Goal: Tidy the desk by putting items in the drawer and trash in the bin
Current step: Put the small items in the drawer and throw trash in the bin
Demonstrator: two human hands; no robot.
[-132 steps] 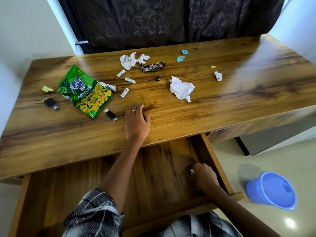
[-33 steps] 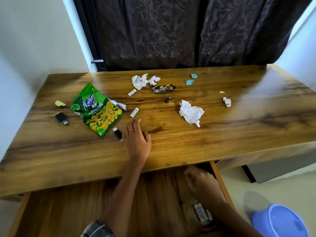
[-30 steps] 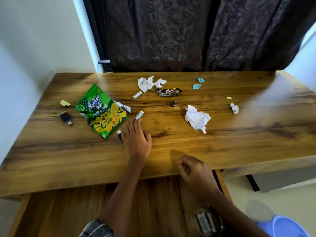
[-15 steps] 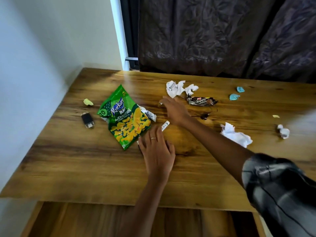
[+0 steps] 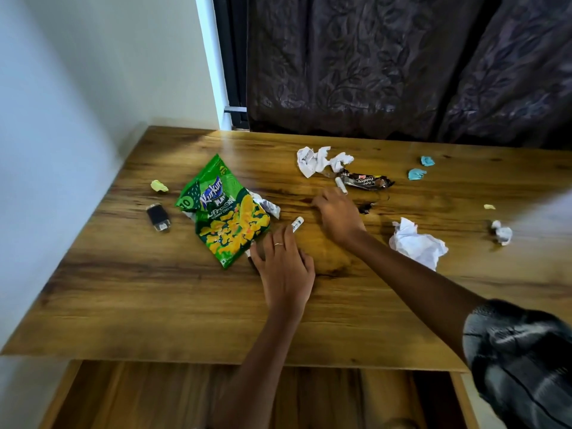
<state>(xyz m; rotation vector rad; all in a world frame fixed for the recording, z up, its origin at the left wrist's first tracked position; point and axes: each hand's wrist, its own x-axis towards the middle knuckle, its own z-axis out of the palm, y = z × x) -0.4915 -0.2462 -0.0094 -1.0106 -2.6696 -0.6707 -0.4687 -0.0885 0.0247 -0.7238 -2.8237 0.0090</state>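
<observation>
Our right hand (image 5: 339, 216) reached to the middle of the frame with its fingers (image 5: 322, 201) curled down onto the wooden surface (image 5: 139, 305); whether they pinched anything we could not tell, since the knuckles hid the tips. A small white battery (image 5: 341, 184) lay just above that hand, beside a dark chocolate wrapper (image 5: 366, 182). Our left hand (image 5: 284, 270) rested flat on the surface, its fingers (image 5: 280, 243) close together and gripping nothing, a ring on one of them. Its fingertips nearly met a second white battery (image 5: 297, 224), lying slantwise, and its left edge was just beside the green snack bag (image 5: 224, 212). Something small at that edge was mostly covered by the hand.

Left of the bag sat a black USB stick (image 5: 158, 217) and a yellow-green paper scrap (image 5: 159, 186). Crumpled white paper (image 5: 322, 159) lay at upper centre, a larger ball (image 5: 416, 244) right of the right forearm, and a small wad (image 5: 502, 232) near the right edge. Two blue scraps (image 5: 417, 174) lay at upper right. The open drawer (image 5: 148, 397) ran along the bottom of the frame, cut off, its contents hard to make out.
</observation>
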